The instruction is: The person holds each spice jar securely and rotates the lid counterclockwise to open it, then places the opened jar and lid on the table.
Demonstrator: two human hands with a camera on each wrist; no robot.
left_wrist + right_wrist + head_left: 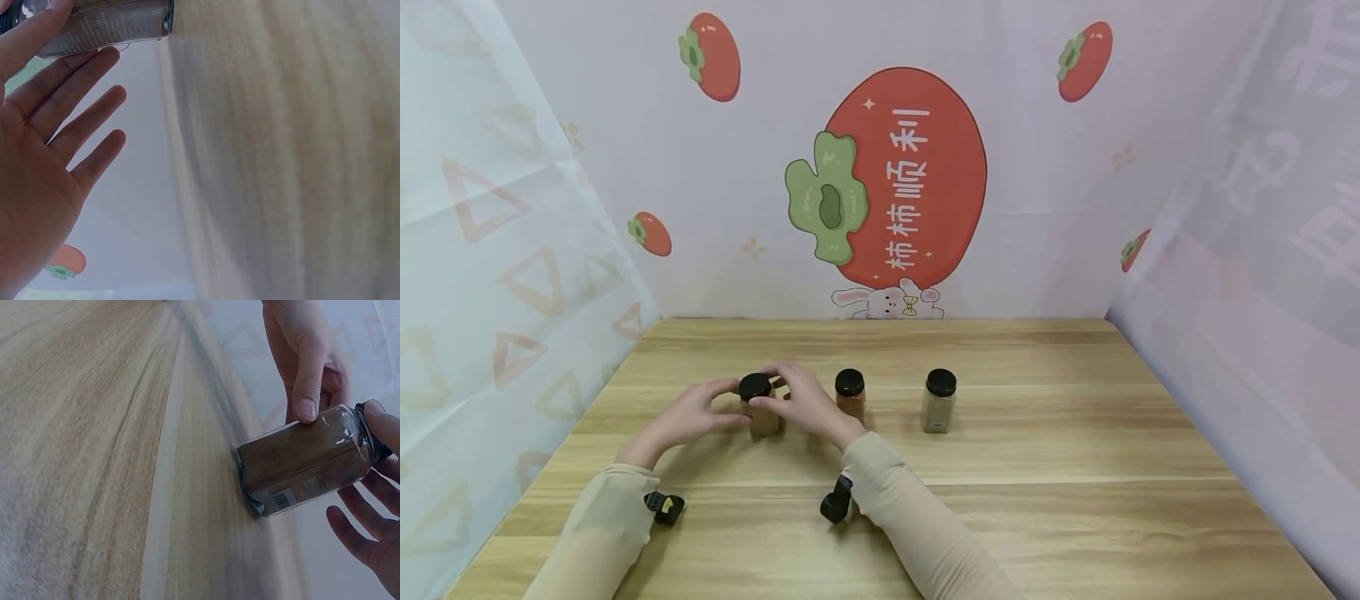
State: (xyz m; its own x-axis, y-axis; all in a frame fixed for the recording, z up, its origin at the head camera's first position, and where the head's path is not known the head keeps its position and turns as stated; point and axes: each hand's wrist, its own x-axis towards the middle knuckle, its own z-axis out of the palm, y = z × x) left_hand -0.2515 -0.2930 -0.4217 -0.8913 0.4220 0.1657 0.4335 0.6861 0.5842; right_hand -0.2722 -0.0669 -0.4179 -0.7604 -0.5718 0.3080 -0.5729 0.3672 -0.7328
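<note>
A square glass spice jar (765, 423) of brown powder with a black lid (755, 384) stands on the left half of the wooden table, between both hands. My left hand (691, 413) holds its body from the left, thumb on the near side, as the right wrist view also shows. In the left wrist view, the other fingers (87, 125) are spread. My right hand (808, 402) reaches in from the right and pinches around the lid, its thumb (382, 425) against the lid's edge. A printed label with a barcode shows low on the jar (300, 459).
Just right of my right hand is a jar of reddish-brown powder (852, 406), partly behind the wrist. Farther right stands a jar of pale beige powder (937, 411). Fabric walls enclose the table (1037, 500) at the back and sides.
</note>
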